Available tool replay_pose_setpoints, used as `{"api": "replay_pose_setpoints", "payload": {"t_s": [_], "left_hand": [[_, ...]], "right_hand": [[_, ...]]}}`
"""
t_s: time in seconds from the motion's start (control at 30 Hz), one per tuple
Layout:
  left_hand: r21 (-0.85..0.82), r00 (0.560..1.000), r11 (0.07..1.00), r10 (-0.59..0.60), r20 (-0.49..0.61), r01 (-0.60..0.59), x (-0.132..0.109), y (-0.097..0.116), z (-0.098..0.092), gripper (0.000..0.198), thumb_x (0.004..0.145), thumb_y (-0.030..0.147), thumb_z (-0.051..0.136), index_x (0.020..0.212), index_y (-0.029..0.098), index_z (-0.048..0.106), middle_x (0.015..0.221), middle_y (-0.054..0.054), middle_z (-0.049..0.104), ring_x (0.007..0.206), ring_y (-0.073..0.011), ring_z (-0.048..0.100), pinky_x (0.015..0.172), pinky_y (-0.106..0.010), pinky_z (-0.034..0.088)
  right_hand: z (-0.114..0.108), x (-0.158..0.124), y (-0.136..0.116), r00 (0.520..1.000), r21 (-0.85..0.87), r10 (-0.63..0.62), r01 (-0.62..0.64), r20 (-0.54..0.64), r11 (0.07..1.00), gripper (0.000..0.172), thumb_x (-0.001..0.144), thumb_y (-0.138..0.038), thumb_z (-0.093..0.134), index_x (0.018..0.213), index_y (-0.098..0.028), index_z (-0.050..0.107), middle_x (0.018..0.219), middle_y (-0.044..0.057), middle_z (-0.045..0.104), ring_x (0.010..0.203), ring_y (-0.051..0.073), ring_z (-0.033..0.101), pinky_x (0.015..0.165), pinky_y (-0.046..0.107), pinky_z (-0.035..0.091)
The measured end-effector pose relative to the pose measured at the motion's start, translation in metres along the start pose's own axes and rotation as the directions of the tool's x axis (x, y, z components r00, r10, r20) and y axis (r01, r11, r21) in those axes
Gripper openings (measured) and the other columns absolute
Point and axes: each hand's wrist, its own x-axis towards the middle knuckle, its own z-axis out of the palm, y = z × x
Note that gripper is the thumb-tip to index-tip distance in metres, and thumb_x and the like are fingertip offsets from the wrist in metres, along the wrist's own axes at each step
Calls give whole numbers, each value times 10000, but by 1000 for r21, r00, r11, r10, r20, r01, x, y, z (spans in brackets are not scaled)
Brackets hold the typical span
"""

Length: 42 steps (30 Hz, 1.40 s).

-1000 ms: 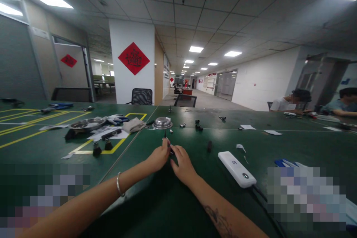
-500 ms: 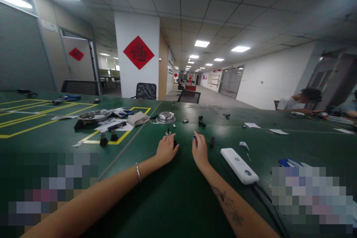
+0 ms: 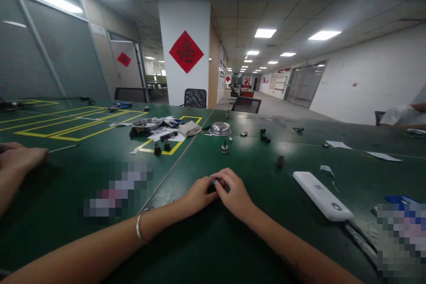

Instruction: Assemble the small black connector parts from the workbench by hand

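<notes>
My left hand (image 3: 199,192) and my right hand (image 3: 234,190) meet over the green table (image 3: 199,248), their fingertips touching. Both are closed around a small dark piece (image 3: 217,181), mostly hidden by the fingers, so its kind does not show. A bracelet circles my left wrist. Just beyond the hands stands a small metal fitting with a dark upright stem (image 3: 224,147). Behind it lies a round, shiny metal lid-like dish (image 3: 220,129). A short dark block (image 3: 280,162) sits to the right of my right hand.
Another person's hand (image 3: 25,157) is at the left edge near a thin rod (image 3: 64,147). A white power-strip-like device (image 3: 317,195) with a cable lies right. Several dark brush-like pieces, a metal bowl (image 3: 146,124), a cloth (image 3: 190,128) and papers (image 3: 338,144) lie farther off.
My hands, apart before, have come together and nearer to me; my left hand has left the metal fitting. The view has turned left, showing another person's hand.
</notes>
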Motion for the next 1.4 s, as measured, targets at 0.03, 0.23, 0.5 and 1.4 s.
{"api": "replay_pose_setpoints", "payload": {"t_s": [0.03,0.23,0.5,1.4], "left_hand": [[-27,1000,1000,-6,-9,6,-4,-1,0,206,743,173,535,927,150,626,900,-42,672,814,-195,613,715,-268,465],[-189,999,982,14,-37,-21,-4,-5,2,308,738,179,579,1046,157,569,991,-58,646,892,-207,598,808,-327,464],[-515,995,856,-8,-96,-43,-3,-11,10,665,725,98,596,1295,173,263,854,-15,609,778,-152,612,721,-296,489],[-389,991,921,-42,-126,-11,-6,0,-3,802,659,134,668,1327,194,228,801,-15,682,762,-177,658,707,-292,501]], "right_hand": [[4,-3,-6,998,2,-24,24,54,1000,242,794,-94,487,967,-193,626,880,39,573,752,143,557,678,252,468],[-6,-2,3,996,-93,-7,16,93,996,240,820,-95,458,989,-192,598,909,58,563,852,178,544,769,314,458],[-15,1,15,976,-44,-86,97,201,994,180,827,-131,478,946,-200,595,874,48,575,762,158,549,693,285,458],[-16,1,1,971,-153,-60,97,232,983,198,780,-123,500,942,-183,596,782,25,541,687,145,520,626,264,424]]}}
